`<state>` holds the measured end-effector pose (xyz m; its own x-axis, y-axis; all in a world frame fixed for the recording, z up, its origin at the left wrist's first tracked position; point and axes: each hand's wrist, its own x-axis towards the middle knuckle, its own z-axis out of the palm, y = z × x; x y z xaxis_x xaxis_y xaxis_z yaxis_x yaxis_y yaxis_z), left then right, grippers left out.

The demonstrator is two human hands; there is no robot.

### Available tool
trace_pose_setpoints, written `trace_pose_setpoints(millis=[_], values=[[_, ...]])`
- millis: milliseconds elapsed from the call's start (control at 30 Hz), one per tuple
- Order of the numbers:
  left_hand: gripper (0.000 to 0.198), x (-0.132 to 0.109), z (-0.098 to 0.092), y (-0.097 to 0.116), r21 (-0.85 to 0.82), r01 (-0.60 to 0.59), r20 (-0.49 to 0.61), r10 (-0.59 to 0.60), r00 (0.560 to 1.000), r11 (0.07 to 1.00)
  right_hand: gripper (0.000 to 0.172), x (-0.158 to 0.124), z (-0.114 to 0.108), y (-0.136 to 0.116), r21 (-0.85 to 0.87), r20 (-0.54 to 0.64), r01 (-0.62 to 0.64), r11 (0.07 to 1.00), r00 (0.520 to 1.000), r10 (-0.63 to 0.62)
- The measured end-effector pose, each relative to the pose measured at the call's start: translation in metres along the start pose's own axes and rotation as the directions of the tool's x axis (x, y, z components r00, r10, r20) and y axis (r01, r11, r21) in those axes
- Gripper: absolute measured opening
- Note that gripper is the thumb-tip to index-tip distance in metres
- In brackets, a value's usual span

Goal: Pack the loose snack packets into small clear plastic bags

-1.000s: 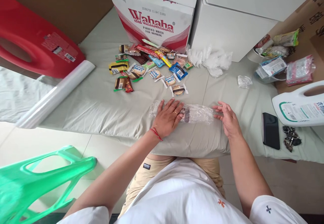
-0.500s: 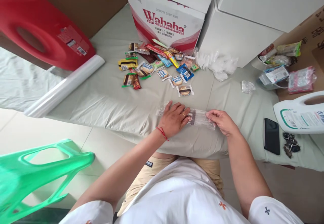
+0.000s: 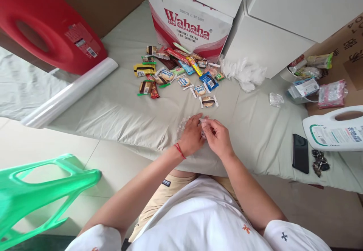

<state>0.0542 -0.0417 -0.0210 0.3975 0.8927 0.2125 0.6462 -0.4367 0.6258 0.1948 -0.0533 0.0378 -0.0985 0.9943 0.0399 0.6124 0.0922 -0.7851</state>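
Clear plastic film [image 3: 183, 125] lies crumpled on the sheet-covered surface, its left end sticking out past my left hand [image 3: 193, 134]. That hand presses down and curls over the film, a red cord round its wrist. Close against it, my right hand [image 3: 217, 136] pinches the other end of the film between thumb and fingers. The small packet inside the film is mostly hidden under my hands. Just beyond them lies a biscuit packet [image 3: 208, 101], in front of a pile of wrapped snacks [image 3: 181, 67].
A roll of clear film [image 3: 70, 92] lies at left beside a red jug [image 3: 56, 31]. The Wahaha carton [image 3: 187, 25] stands behind the snacks, with crumpled plastic [image 3: 244, 73] to its right. A phone [image 3: 300, 153], keys [image 3: 320, 163] and a white bottle [image 3: 334, 128] are at right.
My right hand has moved left, carrying its end of the film over towards my left hand. The stretch of film between my hands has folded up. My left hand has stayed nearly in place.
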Motion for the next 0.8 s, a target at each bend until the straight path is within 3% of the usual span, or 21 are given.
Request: trace_pose_setpoints(millis=[67,100,200,267,367,500,633,733,800], values=[[0.051,-0.005,-0.013,-0.01,-0.11,-0.026,-0.013,0.025,1.0,0.994,0.048,-0.006,0.005,0.002,-0.111,0.003,0.073,0.991,0.997,-0.073],[0.052,-0.008,-0.02,-0.015,-0.125,0.009,-0.052,-0.016,0.998,0.992,0.05,-0.009,0.007,0.003,-0.169,0.004,0.096,0.981,0.995,-0.097],[0.057,-0.017,-0.036,-0.025,-0.007,0.22,-0.192,-0.218,0.957,0.975,0.054,-0.015,0.014,0.004,-0.324,0.03,0.133,0.937,0.991,-0.13],[0.053,-0.022,-0.04,-0.028,0.08,0.304,-0.203,-0.283,0.937,0.949,0.056,-0.017,0.018,0.002,-0.414,0.066,0.159,0.896,0.987,-0.145],[0.031,-0.027,-0.043,-0.028,0.079,0.285,-0.139,-0.273,0.952,0.955,0.056,-0.019,0.025,-0.003,-0.511,0.1,0.197,0.837,0.98,-0.17],[0.013,-0.029,-0.058,-0.021,-0.092,0.254,-0.007,-0.256,0.967,0.963,0.056,-0.022,0.026,0.0,-0.533,0.137,0.243,0.811,0.97,-0.201],[0.015,-0.03,-0.072,-0.01,-0.291,0.454,0.144,-0.43,0.891,0.842,0.06,-0.031,0.022,0.007,-0.493,0.196,0.313,0.812,0.949,-0.247],[0.022,-0.032,-0.075,-0.001,-0.433,0.554,0.163,-0.543,0.824,0.711,0.061,-0.039,0.021,0.008,-0.484,0.256,0.359,0.798,0.93,-0.263],[0.025,-0.031,-0.075,0.006,-0.49,0.565,0.135,-0.582,0.802,0.664,0.06,-0.044,0.022,0.007,-0.5,0.284,0.364,0.786,0.926,-0.249]])
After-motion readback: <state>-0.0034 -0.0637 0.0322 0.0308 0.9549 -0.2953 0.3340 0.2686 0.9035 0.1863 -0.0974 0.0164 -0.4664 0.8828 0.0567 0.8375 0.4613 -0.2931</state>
